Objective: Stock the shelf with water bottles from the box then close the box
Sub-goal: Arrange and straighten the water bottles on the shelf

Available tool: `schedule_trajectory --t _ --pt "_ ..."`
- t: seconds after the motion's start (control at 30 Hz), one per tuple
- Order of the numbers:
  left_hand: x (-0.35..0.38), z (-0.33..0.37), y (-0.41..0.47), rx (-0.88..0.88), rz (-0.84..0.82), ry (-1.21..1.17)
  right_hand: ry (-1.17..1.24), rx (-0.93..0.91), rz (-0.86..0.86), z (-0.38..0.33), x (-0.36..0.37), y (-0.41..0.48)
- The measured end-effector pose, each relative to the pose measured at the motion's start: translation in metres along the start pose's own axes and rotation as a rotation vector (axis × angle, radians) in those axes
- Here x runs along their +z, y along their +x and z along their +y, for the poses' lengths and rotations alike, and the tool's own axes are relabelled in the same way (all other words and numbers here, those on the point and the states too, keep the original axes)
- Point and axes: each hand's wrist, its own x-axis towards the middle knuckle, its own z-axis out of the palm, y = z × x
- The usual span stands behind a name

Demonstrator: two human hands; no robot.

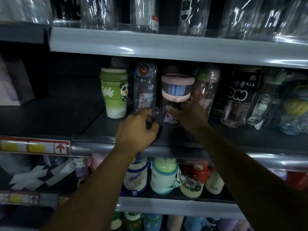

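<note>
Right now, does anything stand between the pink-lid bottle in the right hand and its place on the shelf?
Nothing visible does. The right hand holds the pink-lid bottle at the shelf, in the gap between the red-button bottle and the green-cap bottle. The left hand grips the red-button bottle low down.

The scene is dim and cool-toned, with light seemingly falling from above. Hard white glare streaks run along the grey shelf edge (166, 45) and across the plastic-wrapped bottles (250, 17) at the top of the frame. Those bottles are smeared by motion blur, as is the right edge. The left part of the middle shelf (50, 114) sinks into near-black shadow. Focus is sharpest at centre, on the green cup (115, 94) and pink-lidded bottle (177, 87). The left hand (136, 129) and right hand (190, 114) are underexposed, their finger detail muddy. Shelf lines bow with wide-angle distortion.
</note>
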Motion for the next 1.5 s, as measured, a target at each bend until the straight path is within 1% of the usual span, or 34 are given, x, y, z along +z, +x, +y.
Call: schedule_trajectory --t 0.13,0.33,0.5,0.9,1.0,1.07,1.13,1.2,1.27,1.33,1.37,1.4,1.5 --pt "0.002 -0.001 -0.001 0.018 0.028 0.05 0.004 0.043 -0.015 -0.001 0.008 0.005" --pt "0.004 0.0 -0.004 0.072 0.078 0.078 -0.009 0.053 0.003 0.0 0.01 0.007" --pt "0.003 0.001 -0.004 0.058 0.066 0.075 0.012 0.055 0.005 -0.001 0.012 0.007" --pt "0.003 0.001 -0.003 0.047 0.052 0.083 -0.06 0.07 -0.007 -0.004 0.008 0.004" --pt "0.003 0.001 -0.003 0.052 0.05 0.073 -0.081 0.072 -0.035 -0.002 0.006 0.002" --pt "0.002 0.0 -0.002 0.047 0.049 0.066 -0.117 0.056 -0.09 -0.002 -0.002 -0.004" --pt "0.002 0.001 -0.002 0.041 0.056 0.058 -0.093 0.032 -0.131 -0.002 -0.018 -0.016" --pt "0.002 0.001 -0.003 0.037 0.06 0.056 -0.044 -0.008 -0.092 0.001 -0.041 -0.033" --pt "0.002 0.003 -0.003 0.028 0.045 0.064 -0.058 -0.066 0.054 0.006 -0.064 -0.048" --pt "0.003 0.007 -0.003 0.024 0.034 0.07 -0.096 -0.029 0.175 0.016 -0.082 -0.052" --pt "0.002 0.009 -0.004 0.028 0.033 0.072 -0.116 0.009 0.189 0.019 -0.087 -0.05" --pt "0.003 0.011 -0.006 0.034 0.03 0.075 -0.123 0.045 0.175 0.021 -0.09 -0.047" --pt "0.002 0.017 -0.01 0.061 0.043 0.089 -0.125 0.138 0.047 0.028 -0.09 -0.035"
